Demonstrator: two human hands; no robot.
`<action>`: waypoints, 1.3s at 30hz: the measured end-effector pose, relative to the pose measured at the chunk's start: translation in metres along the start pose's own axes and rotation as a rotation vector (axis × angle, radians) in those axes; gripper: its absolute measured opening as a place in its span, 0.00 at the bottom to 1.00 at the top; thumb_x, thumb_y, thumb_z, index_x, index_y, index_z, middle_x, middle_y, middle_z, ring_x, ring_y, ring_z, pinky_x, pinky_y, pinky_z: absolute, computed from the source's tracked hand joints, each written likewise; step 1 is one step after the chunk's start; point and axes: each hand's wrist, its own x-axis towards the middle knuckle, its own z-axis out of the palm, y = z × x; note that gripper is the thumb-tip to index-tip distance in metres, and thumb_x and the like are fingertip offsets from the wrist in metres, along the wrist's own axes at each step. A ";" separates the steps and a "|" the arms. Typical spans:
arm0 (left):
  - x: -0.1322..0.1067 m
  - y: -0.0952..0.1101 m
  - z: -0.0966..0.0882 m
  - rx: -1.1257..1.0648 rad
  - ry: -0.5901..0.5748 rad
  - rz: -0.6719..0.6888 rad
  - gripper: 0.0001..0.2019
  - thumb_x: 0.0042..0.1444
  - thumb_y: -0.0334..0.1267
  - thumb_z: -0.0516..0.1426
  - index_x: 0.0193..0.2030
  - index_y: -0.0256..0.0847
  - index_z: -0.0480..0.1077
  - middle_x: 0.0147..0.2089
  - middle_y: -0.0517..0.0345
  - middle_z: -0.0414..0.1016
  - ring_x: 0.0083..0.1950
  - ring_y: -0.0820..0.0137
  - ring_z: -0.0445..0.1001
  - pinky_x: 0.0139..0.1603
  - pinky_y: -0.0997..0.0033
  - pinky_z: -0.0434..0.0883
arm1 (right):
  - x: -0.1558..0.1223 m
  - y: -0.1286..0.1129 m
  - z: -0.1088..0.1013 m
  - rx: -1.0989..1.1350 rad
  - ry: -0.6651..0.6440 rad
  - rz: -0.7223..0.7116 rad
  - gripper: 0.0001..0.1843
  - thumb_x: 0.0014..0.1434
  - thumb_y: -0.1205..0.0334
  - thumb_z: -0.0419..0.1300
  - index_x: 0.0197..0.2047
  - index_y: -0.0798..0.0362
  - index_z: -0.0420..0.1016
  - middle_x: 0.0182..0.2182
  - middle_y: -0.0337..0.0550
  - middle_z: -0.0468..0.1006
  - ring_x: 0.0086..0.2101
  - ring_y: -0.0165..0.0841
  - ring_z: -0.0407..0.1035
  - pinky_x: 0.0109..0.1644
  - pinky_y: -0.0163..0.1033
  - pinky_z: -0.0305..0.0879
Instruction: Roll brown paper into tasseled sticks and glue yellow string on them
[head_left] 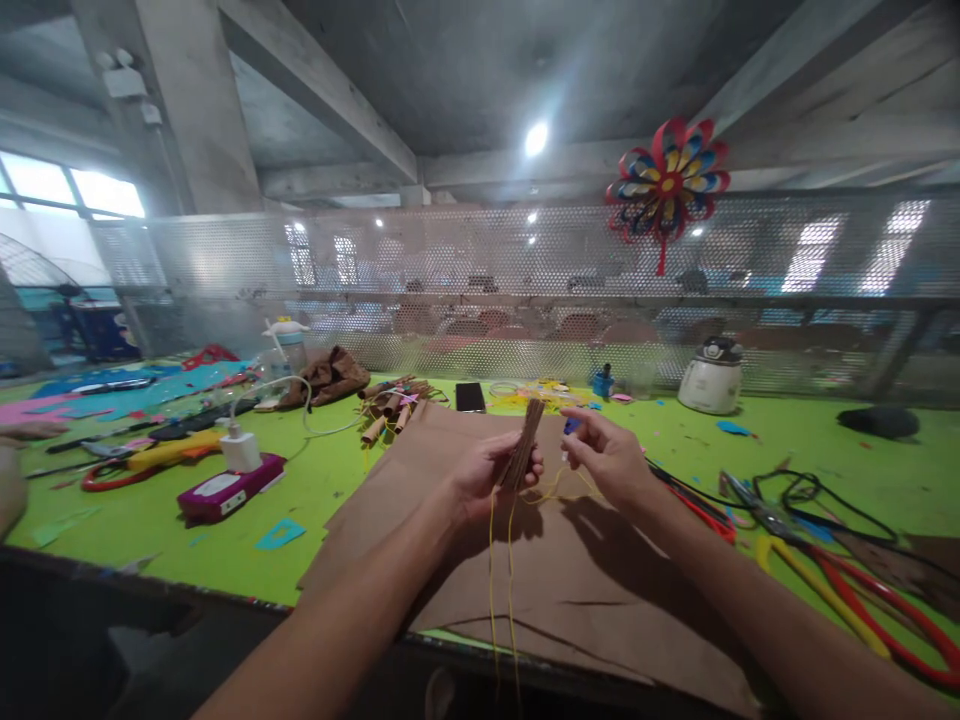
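My left hand [487, 475] is closed around a narrow bundle of brown strips [523, 445], apparently folded paper, held upright and tilted to the right. Two yellow cords [493, 570] hang from the bundle over the table's front edge. Just to the right, my right hand [611, 458] pinches a small blue object [571, 426], mostly hidden by the fingers; its kind I cannot make out. Another length of yellow cord runs between the hands. Below both hands lie large sheets of brown paper [442, 450].
Pliers with red and yellow handles [821, 555] and a black cable lie at right. A purple power strip [229, 490] with a white charger, and yellow-handled scissors [172, 455], are at left. Behind stand a phone [470, 397], rolled brown tubes [386, 415] and a white bottle [711, 380].
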 end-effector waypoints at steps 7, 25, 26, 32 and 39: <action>0.000 -0.004 -0.001 0.033 -0.068 0.010 0.12 0.59 0.36 0.50 0.36 0.30 0.71 0.30 0.51 0.72 0.29 0.73 0.71 0.31 0.74 0.67 | -0.005 -0.004 -0.002 -0.039 0.024 0.024 0.20 0.56 0.44 0.54 0.27 0.53 0.72 0.12 0.34 0.64 0.15 0.27 0.58 0.21 0.34 0.55; 0.004 -0.007 -0.006 0.122 0.017 0.039 0.08 0.57 0.37 0.53 0.32 0.34 0.68 0.29 0.54 0.70 0.27 0.75 0.69 0.30 0.76 0.67 | 0.027 0.028 -0.042 -0.530 0.270 0.170 0.27 0.59 0.47 0.47 0.24 0.57 0.75 0.14 0.41 0.71 0.18 0.32 0.66 0.23 0.35 0.60; 0.004 -0.006 -0.006 0.117 0.022 0.045 0.08 0.57 0.37 0.53 0.32 0.34 0.67 0.29 0.54 0.70 0.27 0.75 0.69 0.30 0.77 0.67 | 0.036 0.034 -0.047 -0.568 0.253 0.181 0.24 0.59 0.50 0.49 0.29 0.59 0.77 0.17 0.43 0.74 0.20 0.33 0.68 0.24 0.35 0.61; 0.002 -0.004 -0.006 0.098 0.037 0.088 0.07 0.57 0.37 0.55 0.35 0.34 0.68 0.28 0.54 0.70 0.27 0.75 0.70 0.30 0.78 0.67 | 0.088 0.060 -0.047 -0.812 -0.013 0.272 0.11 0.56 0.61 0.60 0.40 0.58 0.75 0.38 0.46 0.77 0.39 0.35 0.71 0.43 0.41 0.67; -0.002 0.000 -0.002 0.098 0.042 0.101 0.09 0.57 0.36 0.55 0.40 0.33 0.69 0.29 0.53 0.71 0.28 0.75 0.71 0.29 0.78 0.67 | 0.090 0.094 -0.014 -0.974 -0.214 0.427 0.14 0.61 0.58 0.56 0.48 0.54 0.69 0.46 0.46 0.72 0.43 0.35 0.69 0.45 0.45 0.68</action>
